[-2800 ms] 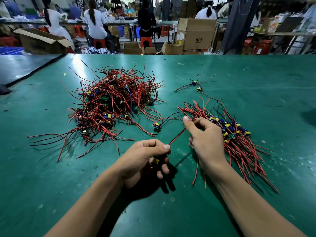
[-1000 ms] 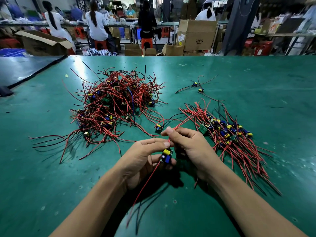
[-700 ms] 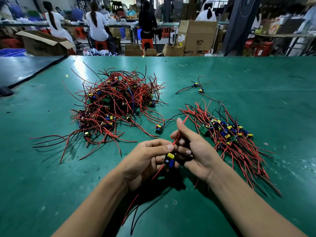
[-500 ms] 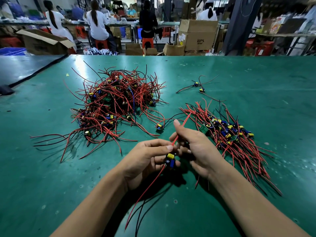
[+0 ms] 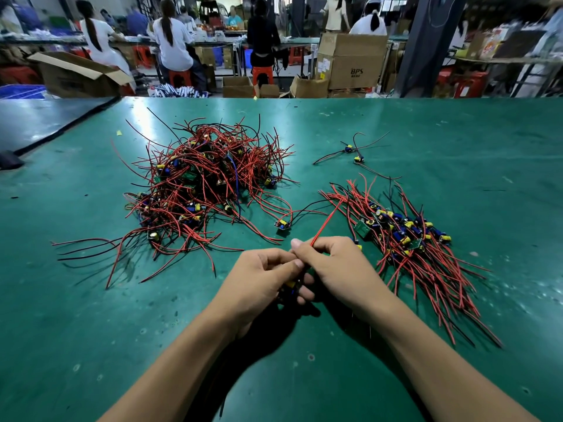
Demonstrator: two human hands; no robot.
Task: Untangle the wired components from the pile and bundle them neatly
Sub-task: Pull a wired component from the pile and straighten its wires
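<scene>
two-handed, held one wired component [image 5: 291,284]: curled left hand [image 5: 259,278] round it, pinched its red lead [image 5: 327,222] in right hand [image 5: 338,266]. noted lead slanting up-right toward sorted bundle [image 5: 411,248], nearer right hand; tangled pile [image 5: 207,184] off left.

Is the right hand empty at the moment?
No: the right hand pinches a red wire that sticks up and away from it, while the left hand holds the component.

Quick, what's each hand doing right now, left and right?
Left hand: closed, fingers curled round a small wired component.
Right hand: closed, pinching a red wire.
</scene>
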